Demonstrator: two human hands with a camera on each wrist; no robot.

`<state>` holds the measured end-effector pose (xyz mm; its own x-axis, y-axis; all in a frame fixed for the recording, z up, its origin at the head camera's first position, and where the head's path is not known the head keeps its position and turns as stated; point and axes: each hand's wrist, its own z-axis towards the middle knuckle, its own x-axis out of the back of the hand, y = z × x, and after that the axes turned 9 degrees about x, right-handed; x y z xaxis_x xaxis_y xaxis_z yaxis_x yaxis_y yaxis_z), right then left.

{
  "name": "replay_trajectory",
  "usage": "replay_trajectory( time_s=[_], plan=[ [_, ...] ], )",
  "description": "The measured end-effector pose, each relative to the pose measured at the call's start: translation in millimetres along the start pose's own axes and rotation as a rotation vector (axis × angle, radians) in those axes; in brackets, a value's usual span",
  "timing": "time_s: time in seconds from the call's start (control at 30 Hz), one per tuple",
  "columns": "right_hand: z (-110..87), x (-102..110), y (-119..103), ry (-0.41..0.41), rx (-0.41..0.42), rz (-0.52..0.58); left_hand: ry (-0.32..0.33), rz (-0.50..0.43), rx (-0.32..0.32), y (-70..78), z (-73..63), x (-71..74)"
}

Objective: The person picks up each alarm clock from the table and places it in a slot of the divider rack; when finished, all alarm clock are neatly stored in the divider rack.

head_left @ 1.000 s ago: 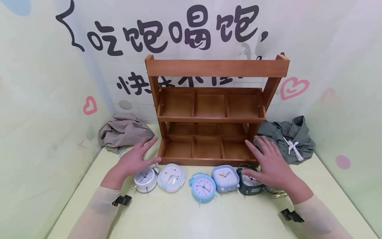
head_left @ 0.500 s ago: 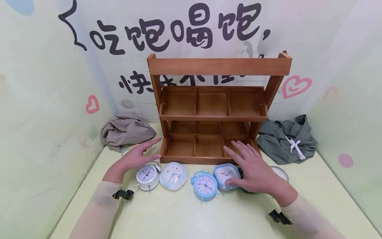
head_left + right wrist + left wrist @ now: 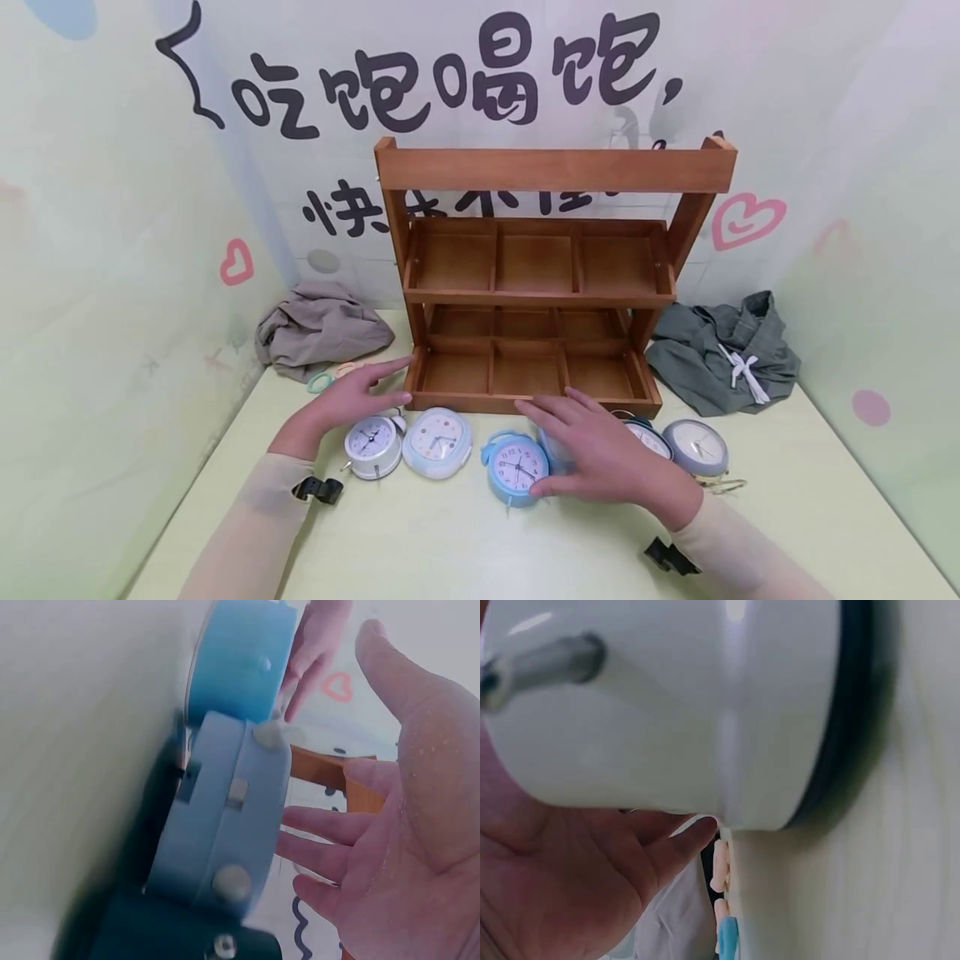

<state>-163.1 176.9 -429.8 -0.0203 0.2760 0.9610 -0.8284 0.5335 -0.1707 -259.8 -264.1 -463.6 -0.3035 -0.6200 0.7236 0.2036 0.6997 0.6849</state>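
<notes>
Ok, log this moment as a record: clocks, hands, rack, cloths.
Row, left to right: white clock, pale clock, round blue clock, square blue clock, dark clock, grey clock
Left hand: fingers extended near the white clock
Right hand: above the square blue clock, fingers spread
Rack: wooden, tiered, behind the row
Cloths: brownish cloth left, green-grey cloth right

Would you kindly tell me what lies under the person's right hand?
A boxy blue clock lies beneath the right hand, its dial hidden; the right wrist view shows its footed side. The dark clock beside it is partly covered.
</notes>
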Motion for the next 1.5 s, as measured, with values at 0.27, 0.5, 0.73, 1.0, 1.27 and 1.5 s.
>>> replay_trajectory(
  time_s=[0.27,0.5,0.73,1.0,1.27,1.5],
  plan=[
    [5.1,-13.1,-3.5,-0.090,0.007,0.031,-0.002,-0.011,0.012,-3.3,2.4,-5.0],
    [4.7,-22.7,-4.9,-0.121,0.027,0.004,-0.012,-0.032,0.030,-7.1,6.1,-10.0],
    [4.6,-28.7,-3.7,-0.132,0.011,0.020,-0.006,-0.015,0.055,-6.4,7.2,-10.7],
    [5.0,-33.9,-3.7,-0.158,-0.012,0.056,-0.003,-0.039,0.083,-4.7,4.7,-12.6],
    [4.0,-34.9,-3.8,-0.149,-0.006,0.052,-0.004,-0.068,0.095,-3.9,5.0,-13.0],
    [4.3,-35.5,-6.7,-0.148,-0.016,0.084,-0.006,-0.079,0.101,-4.8,5.2,-13.8]
  ],
)
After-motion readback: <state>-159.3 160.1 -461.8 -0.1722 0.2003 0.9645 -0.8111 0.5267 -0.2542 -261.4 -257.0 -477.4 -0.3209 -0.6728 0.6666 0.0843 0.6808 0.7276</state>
